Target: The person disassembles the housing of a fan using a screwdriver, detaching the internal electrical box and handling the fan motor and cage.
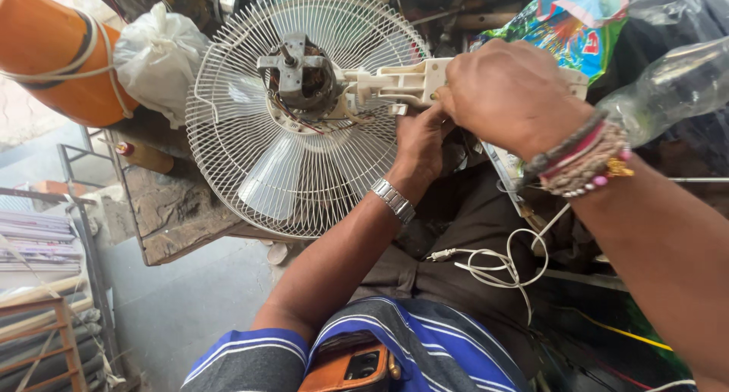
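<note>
Two hands work over a cluttered bench above a grey concrete floor. The right hand (510, 96) is clamped on the cream plastic neck (395, 82) of a fan motor (298, 74) seated in a white wire guard (250, 164); the left hand (420, 145) presses underneath, its fingers hidden. A bright green snack packet (566, 27) lies behind, partly covered, beside a clear bottle (672, 88) cut off by the frame edge.

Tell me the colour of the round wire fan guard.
White round wire fan guard, clearest in the head view.

The single head-worn camera looks steeply down and forward, close over the white fan guard (296, 111), with the person's lap and floor below it.
</note>
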